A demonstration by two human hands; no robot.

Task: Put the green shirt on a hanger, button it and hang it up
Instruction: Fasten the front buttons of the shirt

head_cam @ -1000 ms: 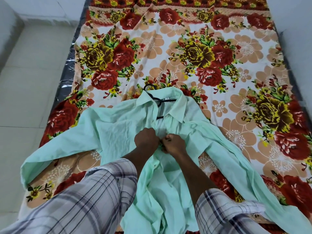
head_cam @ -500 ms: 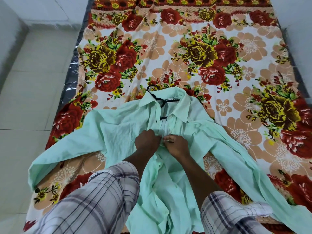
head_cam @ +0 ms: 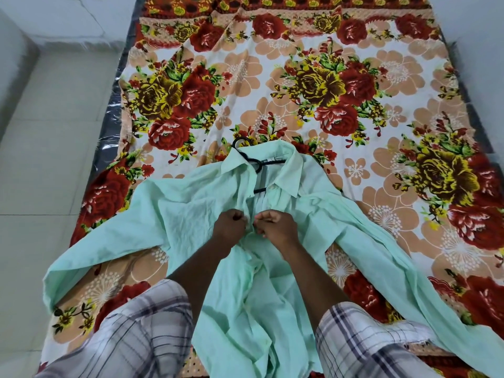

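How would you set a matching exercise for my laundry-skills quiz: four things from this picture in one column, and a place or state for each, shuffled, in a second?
Column 1
1. green shirt
2. black hanger
3. left hand
4. floral bedsheet

Column 2
A. spread out beneath everything else
B. tucked inside the collar, hook sticking out beyond it
C. pinches the front edge below the collar
D. lies front up, sleeves spread to both sides

Pairs: 1-D, 2-B, 3-C, 4-A
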